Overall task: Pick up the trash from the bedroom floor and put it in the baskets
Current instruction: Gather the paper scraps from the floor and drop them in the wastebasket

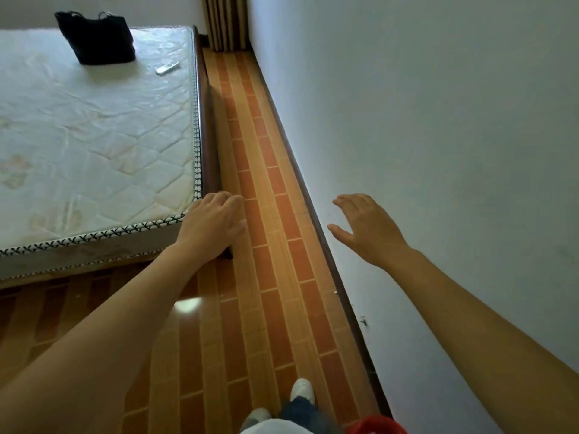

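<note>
A bare quilted mattress (94,136) on a dark wooden bed frame (210,145) stands at the left; a striped brown floor (266,277) runs along the pale right wall (438,120) toward far curtains (225,23).

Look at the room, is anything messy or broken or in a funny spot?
Nothing much. A white remote lies loose on the bare mattress beside a black bag, and the wall has small dark scuffs just above the skirting. No trash shows on the floor strip.

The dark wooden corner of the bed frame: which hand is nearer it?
Left. The left hand sits over the dark wooden bed-frame corner; the right hand is off by the white wall.
</note>
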`<state>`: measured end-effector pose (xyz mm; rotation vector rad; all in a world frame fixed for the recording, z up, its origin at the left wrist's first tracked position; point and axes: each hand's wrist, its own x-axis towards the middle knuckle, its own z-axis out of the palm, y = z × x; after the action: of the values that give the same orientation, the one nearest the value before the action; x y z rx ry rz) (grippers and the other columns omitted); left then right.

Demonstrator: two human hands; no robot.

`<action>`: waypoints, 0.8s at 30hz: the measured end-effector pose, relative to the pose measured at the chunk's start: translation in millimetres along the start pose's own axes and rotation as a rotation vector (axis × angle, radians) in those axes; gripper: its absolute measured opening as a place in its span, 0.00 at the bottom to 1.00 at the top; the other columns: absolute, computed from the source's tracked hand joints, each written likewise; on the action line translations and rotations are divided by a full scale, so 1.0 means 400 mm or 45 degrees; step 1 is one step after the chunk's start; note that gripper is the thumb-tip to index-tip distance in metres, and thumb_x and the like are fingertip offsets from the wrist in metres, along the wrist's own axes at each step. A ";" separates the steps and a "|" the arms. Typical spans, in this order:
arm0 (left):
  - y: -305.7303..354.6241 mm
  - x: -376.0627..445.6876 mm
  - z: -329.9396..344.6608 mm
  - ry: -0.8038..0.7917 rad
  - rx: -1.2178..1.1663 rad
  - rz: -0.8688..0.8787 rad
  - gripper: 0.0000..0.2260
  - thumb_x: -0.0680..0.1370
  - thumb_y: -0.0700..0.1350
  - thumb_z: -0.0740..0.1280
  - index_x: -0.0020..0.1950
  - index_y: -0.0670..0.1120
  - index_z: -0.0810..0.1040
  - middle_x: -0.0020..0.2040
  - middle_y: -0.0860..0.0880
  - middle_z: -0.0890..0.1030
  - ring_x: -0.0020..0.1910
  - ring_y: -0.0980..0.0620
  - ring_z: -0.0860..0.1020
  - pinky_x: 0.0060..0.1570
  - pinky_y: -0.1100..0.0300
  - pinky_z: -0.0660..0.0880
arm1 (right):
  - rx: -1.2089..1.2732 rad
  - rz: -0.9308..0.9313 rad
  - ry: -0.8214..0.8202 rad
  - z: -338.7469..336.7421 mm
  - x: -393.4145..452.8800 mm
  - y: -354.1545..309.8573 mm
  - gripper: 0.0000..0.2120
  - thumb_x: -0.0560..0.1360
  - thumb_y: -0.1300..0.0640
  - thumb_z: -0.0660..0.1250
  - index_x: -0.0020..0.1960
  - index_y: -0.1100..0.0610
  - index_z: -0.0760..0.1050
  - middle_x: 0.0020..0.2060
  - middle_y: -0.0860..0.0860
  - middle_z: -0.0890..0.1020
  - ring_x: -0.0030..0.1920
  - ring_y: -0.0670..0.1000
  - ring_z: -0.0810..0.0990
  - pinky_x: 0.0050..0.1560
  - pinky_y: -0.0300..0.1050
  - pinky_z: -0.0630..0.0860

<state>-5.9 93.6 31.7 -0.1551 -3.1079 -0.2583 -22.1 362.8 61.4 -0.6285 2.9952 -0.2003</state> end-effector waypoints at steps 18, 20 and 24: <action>-0.048 0.295 0.033 0.040 -0.037 -0.264 0.21 0.78 0.53 0.60 0.69 0.45 0.67 0.67 0.44 0.73 0.66 0.44 0.69 0.62 0.49 0.67 | -0.028 -0.128 -0.091 0.037 0.364 0.128 0.25 0.79 0.45 0.54 0.71 0.57 0.63 0.71 0.53 0.67 0.71 0.54 0.63 0.71 0.48 0.60; -0.089 0.367 0.041 0.058 -0.045 -0.291 0.21 0.78 0.53 0.60 0.69 0.45 0.67 0.66 0.44 0.73 0.65 0.43 0.70 0.61 0.48 0.68 | -0.032 -0.125 -0.065 0.037 0.448 0.132 0.25 0.78 0.45 0.54 0.70 0.57 0.64 0.70 0.54 0.68 0.71 0.54 0.64 0.71 0.48 0.61; -0.190 0.541 0.053 0.039 -0.055 -0.298 0.21 0.78 0.53 0.60 0.69 0.45 0.67 0.66 0.44 0.73 0.65 0.43 0.70 0.62 0.48 0.68 | -0.022 -0.103 -0.027 0.028 0.650 0.136 0.24 0.79 0.46 0.55 0.70 0.58 0.64 0.69 0.54 0.69 0.70 0.54 0.64 0.70 0.48 0.62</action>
<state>-229.3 43.6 4.2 0.2113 -3.0893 -0.3282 -279.8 305.7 30.5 -0.7490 2.9566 -0.1721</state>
